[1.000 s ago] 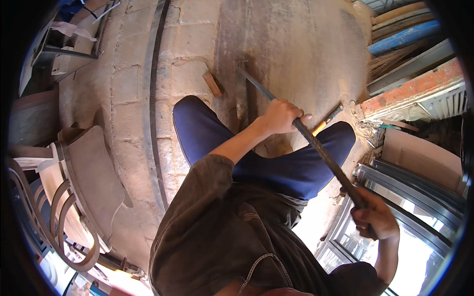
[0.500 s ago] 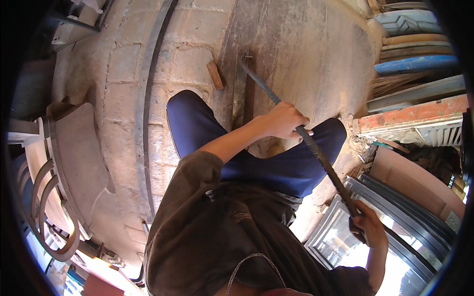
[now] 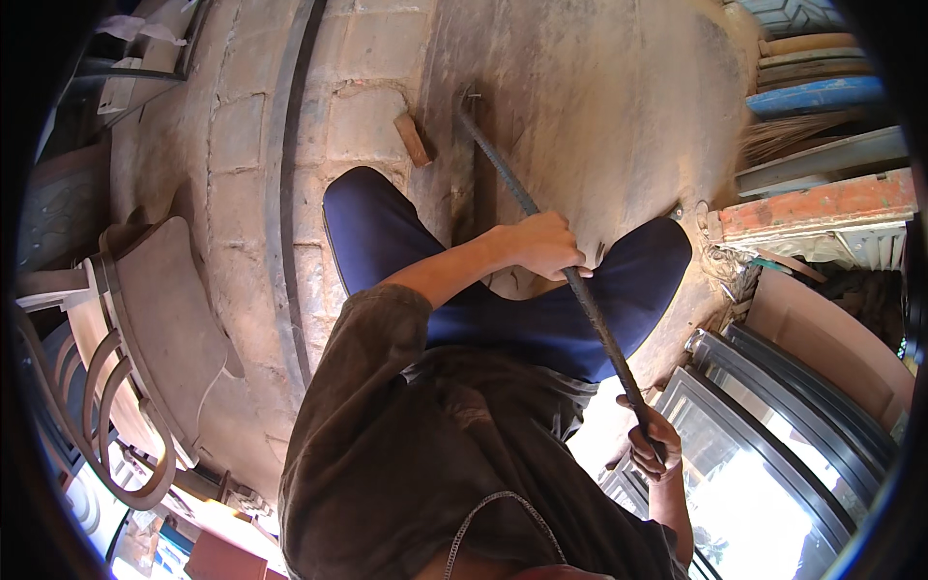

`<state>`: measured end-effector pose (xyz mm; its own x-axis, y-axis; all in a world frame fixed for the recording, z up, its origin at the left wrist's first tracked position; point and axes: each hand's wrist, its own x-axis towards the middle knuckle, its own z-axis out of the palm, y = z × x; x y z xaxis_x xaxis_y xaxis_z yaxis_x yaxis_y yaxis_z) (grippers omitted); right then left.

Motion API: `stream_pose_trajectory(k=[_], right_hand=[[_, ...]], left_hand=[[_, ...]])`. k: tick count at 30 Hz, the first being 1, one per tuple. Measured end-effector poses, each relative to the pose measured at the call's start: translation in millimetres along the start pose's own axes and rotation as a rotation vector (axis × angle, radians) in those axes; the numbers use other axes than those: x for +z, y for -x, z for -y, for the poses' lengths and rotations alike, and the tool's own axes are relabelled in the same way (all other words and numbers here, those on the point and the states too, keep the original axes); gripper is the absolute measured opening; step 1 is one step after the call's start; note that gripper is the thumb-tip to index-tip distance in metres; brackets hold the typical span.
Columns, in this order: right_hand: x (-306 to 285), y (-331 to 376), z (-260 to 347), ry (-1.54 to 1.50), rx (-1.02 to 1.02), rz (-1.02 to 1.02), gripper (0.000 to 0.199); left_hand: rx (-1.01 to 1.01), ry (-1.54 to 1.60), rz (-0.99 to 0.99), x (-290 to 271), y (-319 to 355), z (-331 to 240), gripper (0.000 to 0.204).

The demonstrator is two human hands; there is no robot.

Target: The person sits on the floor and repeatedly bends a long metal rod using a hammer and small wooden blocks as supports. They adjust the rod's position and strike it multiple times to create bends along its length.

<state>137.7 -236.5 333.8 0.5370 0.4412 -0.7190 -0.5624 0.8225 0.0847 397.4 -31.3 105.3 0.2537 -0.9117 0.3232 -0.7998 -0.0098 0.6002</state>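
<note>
A long dark, rough-textured metal rod [image 3: 594, 314] slants between my legs from the far floor back to my right side. My left hand [image 3: 546, 245] is wrapped round its middle, above my lap. Its near end is gripped by my right hand [image 3: 655, 445], beside my right hip. The rod's far tip reaches a small metal piece at the end of a dark narrow bar [image 3: 463, 184] lying on the floor. Whether the tip is hooked on or only touches there I cannot make out. A reddish-brown block [image 3: 413, 141] lies just left of that bar.
A long dark strip [image 3: 286, 164] runs along the paved floor at left. Beyond it stand curved wooden furniture parts [image 3: 164, 309]. At right are stacked boards, among them a blue one [image 3: 817, 99], an orange-edged frame [image 3: 822, 206] and dark-framed glass panels [image 3: 744, 474].
My right hand has swung left, nearer my body, with the rod's near end. My left hand has shifted slightly left, and the rod stands at a steeper slant. The view has also shifted a little.
</note>
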Motion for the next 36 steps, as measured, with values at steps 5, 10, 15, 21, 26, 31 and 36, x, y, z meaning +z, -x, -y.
stream_pose_trajectory(k=[5, 10, 15, 21, 26, 31, 36], right_hand=[[8.7, -5.1, -25.4, -0.357, 0.146, 0.213, 0.069], [7.7, -4.2, -30.2, -0.126, 0.159, 0.024, 0.059], [-14.7, -24.2, -30.9, -0.284, 0.200, 0.292, 0.024], [-16.2, -39.8, -35.8, -0.464, 0.272, 0.146, 0.025], [0.4, -36.2, -10.5, -0.188, 0.400, -0.095, 0.042], [31.0, -41.5, -23.9, 0.548, 0.346, -0.499, 0.045], [51.8, -52.3, -30.1, 0.794, 0.309, -0.628, 0.043]], left_hand=[[0.061, 0.016, -0.299, 6.4, 14.4, -6.1, 0.041], [0.071, 0.178, -0.125, -23.7, 9.1, -4.3, 0.036], [-0.021, 0.100, 0.099, -15.8, 15.6, -1.9, 0.028], [0.047, 0.049, -0.373, 10.4, 27.7, -6.9, 0.043], [0.027, 0.034, -0.489, 21.7, 25.5, -7.5, 0.045], [0.063, 0.050, -0.544, 25.5, 31.4, -5.3, 0.043], [0.085, -0.048, -0.647, 36.2, 31.7, -6.9, 0.038]])
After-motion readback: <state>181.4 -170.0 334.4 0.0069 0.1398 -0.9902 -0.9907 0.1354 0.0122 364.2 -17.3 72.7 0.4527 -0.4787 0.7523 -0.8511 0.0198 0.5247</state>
